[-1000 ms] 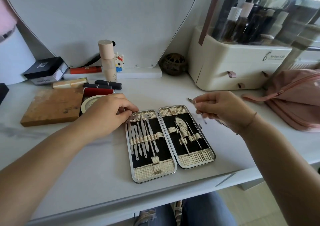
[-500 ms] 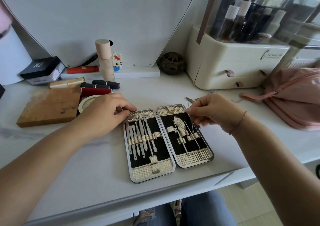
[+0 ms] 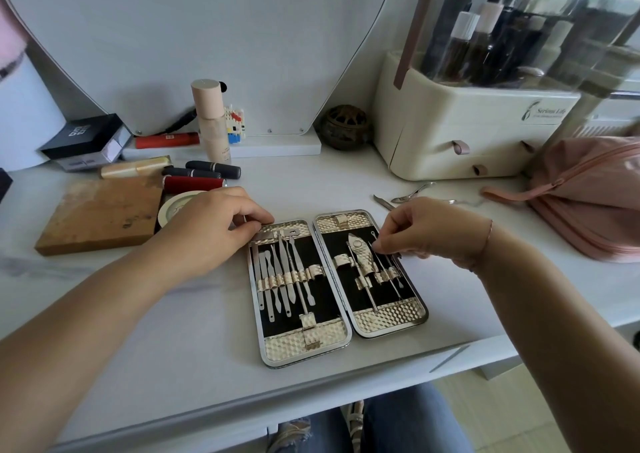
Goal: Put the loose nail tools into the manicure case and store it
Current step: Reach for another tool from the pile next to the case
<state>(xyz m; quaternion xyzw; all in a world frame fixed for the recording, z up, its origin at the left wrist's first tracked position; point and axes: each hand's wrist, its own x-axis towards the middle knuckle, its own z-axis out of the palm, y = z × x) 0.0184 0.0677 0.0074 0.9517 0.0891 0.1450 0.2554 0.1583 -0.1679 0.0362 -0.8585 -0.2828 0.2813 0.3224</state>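
Observation:
The manicure case (image 3: 308, 345) lies open and flat on the white table, gold-lined, with several metal tools strapped into both halves. My left hand (image 3: 211, 230) rests on the case's top left corner, fingertips pressing its rim. My right hand (image 3: 426, 232) hovers over the right half, thumb and fingers pinched on a thin metal nail tool (image 3: 389, 265) that slants down into the elastic loops. Loose nail tools (image 3: 410, 194) lie on the table behind my right hand, near the organiser.
A wooden block (image 3: 100, 211), lipsticks (image 3: 194, 178) and a round tin (image 3: 173, 206) sit at left. A cream cosmetics organiser (image 3: 467, 133) stands back right, a pink zip pouch (image 3: 588, 196) at far right. The table's front edge runs just below the case.
My right hand has come down from above the table onto the right half of the case, bringing the thin tool to the loops. My left hand has stayed at the case's corner.

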